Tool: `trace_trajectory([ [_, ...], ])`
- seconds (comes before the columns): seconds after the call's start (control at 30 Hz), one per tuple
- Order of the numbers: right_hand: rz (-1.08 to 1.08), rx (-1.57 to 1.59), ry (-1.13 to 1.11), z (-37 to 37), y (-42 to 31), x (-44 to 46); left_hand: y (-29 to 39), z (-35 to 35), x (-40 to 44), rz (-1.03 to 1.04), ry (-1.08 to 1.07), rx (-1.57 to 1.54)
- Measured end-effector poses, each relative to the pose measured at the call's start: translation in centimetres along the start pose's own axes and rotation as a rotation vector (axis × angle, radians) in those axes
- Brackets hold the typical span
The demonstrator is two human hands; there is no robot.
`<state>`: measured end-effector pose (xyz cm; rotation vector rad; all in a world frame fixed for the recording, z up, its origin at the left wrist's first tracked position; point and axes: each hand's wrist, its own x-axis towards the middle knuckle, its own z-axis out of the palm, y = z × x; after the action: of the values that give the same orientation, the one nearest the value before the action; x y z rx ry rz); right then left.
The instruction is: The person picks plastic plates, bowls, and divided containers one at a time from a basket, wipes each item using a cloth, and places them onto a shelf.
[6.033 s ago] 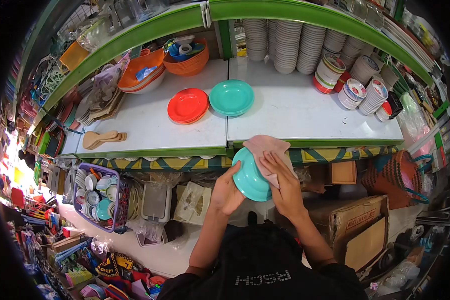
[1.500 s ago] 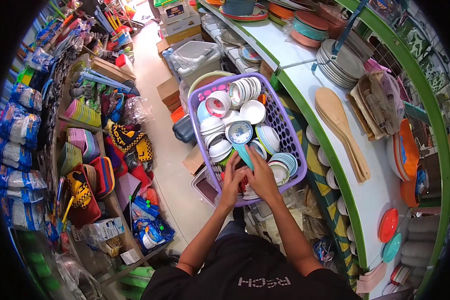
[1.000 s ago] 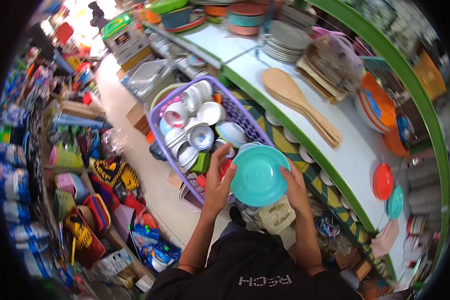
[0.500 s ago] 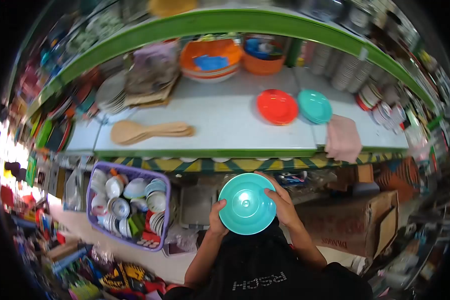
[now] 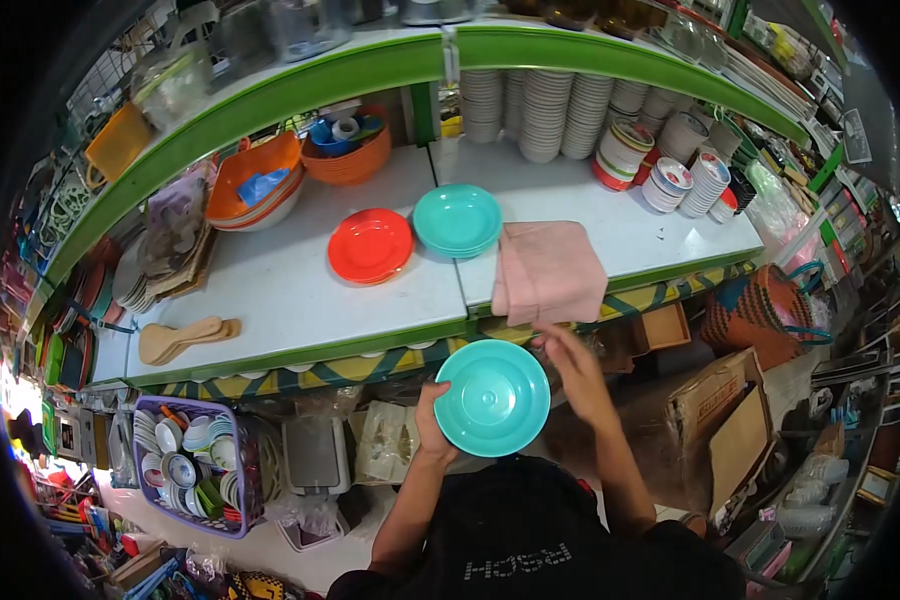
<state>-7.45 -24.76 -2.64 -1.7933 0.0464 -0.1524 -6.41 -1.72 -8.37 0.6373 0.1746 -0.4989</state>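
Observation:
My left hand (image 5: 432, 424) grips the left rim of a turquoise bowl (image 5: 492, 398), thumb over the edge, the inside of the bowl facing up. Right of the bowl, my right hand (image 5: 574, 368) is off it, slightly blurred, with fingers apart and nothing in them. Just above that hand a folded pink cloth (image 5: 550, 270) lies over the front edge of the white shelf (image 5: 310, 318). Behind the cloth and to its left sit a stack of turquoise plates (image 5: 458, 220) and a stack of red plates (image 5: 370, 246).
Wooden paddles (image 5: 185, 338) and orange bowls (image 5: 255, 180) are on the shelf's left part, stacks of small bowls (image 5: 545, 115) at its back right. Below stand a purple basket of dishes (image 5: 245, 470) and a cardboard box (image 5: 700, 410). A green shelf beam (image 5: 570, 55) crosses above.
The view has turned right from the basket to the plates and cloth. A turquoise bowl, held in both hands before, is now only in my left; my right hand has let go and moved toward the cloth.

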Motion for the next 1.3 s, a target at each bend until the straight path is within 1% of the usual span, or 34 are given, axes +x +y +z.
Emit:
trace_trajectory([
  [0.07, -0.127, -0.264, 0.139, -3.5, 1.7, 3.2, -1.6, 1.3, 1.3, 0.022, 0.001, -0.016],
  [0.13, -0.187, -0.458, 0.228, -6.5, 1.5, 6.9, -2.7, 2.6, 2.3, 0.049, 0.008, -0.021],
  [0.2, -0.214, -0.612, 0.314, -8.6, 2.8, 10.8, -3.8, 3.7, 3.3, 0.088, 0.048, 0.013],
  [0.3, -0.104, -0.844, 0.398, -10.3, 5.0, 15.8, -5.0, 5.0, 4.4, 0.12, 0.076, 0.012],
  [0.4, 0.073, -0.819, 0.249, -11.2, 4.5, 18.1, -5.7, 6.2, 5.0, 0.128, 0.106, 0.019],
  [0.5, 0.077, -0.857, 0.178, -11.1, 3.5, 18.1, -6.3, 7.1, 5.4, 0.138, 0.124, 0.02],
  [0.6, 0.102, -0.767, 0.094, -11.3, 4.6, 19.0, -6.6, 7.0, 5.5, 0.158, 0.111, 0.018],
  [0.7, 0.156, -0.427, 0.037, -11.4, 5.5, 18.6, -6.7, 7.1, 5.6, 0.188, 0.104, 0.003],
  [0.8, -0.002, 0.053, 0.099, -10.9, 7.0, 16.5, -6.7, 7.5, 5.5, 0.234, 0.099, -0.041],
  [0.9, 0.029, 0.652, 0.215, -10.4, 5.4, 13.2, -6.4, 8.4, 5.0, 0.261, 0.057, -0.068],
  [1.0, -0.001, 0.54, 0.214, -11.6, 0.7, 8.6, -6.1, 9.5, 4.3, 0.242, 0.054, -0.062],
  [1.03, -0.049, 0.407, 0.214, -11.6, -0.7, 7.3, -6.0, 9.9, 4.1, 0.228, 0.062, -0.057],
  [1.13, -0.385, -0.077, -0.015, -10.9, -3.2, 4.1, -5.9, 11.4, 3.4, 0.171, 0.055, -0.019],
  [1.2, -0.745, -0.376, -0.304, -9.7, -4.0, 4.1, -6.4, 12.6, 3.6, 0.183, 0.113, -0.043],
  [1.23, -0.757, -0.482, -0.365, -8.7, -3.6, 3.7, -6.5, 12.8, 3.6, 0.19, 0.142, -0.054],
  [1.3, -0.773, -0.696, -0.486, -6.7, -1.9, 2.9, -6.7, 11.7, 3.9, 0.182, 0.104, -0.081],
])
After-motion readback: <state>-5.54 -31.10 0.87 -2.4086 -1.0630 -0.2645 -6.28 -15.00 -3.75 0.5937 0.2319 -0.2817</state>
